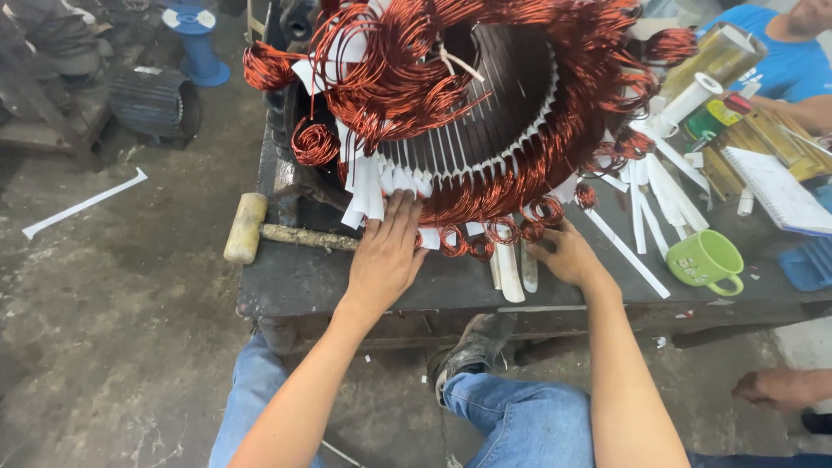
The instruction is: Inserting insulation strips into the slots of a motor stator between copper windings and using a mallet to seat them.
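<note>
A large motor stator (494, 121) with red-brown copper wire coils stands on a dark workbench (295, 282). White insulation paper strips (373, 186) stick out of its slots. My left hand (386, 251) lies flat, fingers spread, against the paper strips at the stator's lower front edge. My right hand (568, 254) is at the lower right rim, its fingers curled at the small copper wire loops (520, 230); the fingertips are partly hidden. Loose white strips (511, 273) lie on the bench between my hands.
A wooden-headed mallet (247, 227) lies on the bench at left. A green mug (706, 260), white paper strips (663, 191), a notebook (780, 186) and a paper roll (693, 97) sit at right. Another person in a blue shirt (780, 61) is at far right. A blue spool (192, 35) stands on the floor.
</note>
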